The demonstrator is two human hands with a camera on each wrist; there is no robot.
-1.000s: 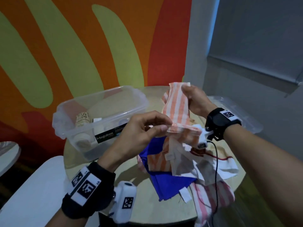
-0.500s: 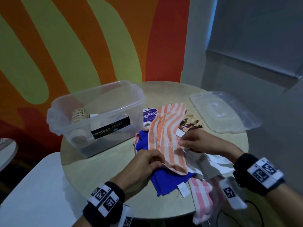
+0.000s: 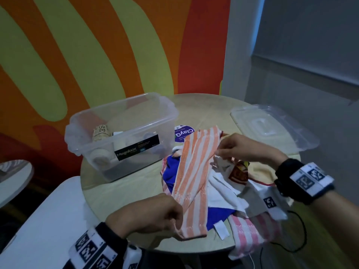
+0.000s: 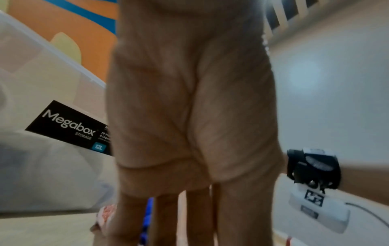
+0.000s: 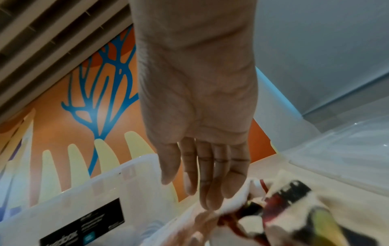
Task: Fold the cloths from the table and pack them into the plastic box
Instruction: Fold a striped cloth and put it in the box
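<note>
Orange striped cloth [image 3: 194,177] lies lengthwise near-to-far on the cloth pile [image 3: 229,191], right of the plastic box [image 3: 124,123]. Left hand [image 3: 147,216] pinches its near end; right hand [image 3: 240,148] pinches its far end.

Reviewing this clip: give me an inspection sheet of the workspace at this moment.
Surface: round wooden table, cloth pile on its right half.
Job's things: orange striped cloth stretched over the pile; blue cloth, pink striped cloth beneath; plastic box open, rolled items inside.
Clutter: box lid; purple sticker.
Grippers: left hand grips the cloth's near end; right hand at its far end, grip unclear.
Cables: black cable off the table edge.
Surroundings: orange-green mural wall, grey wall.
</note>
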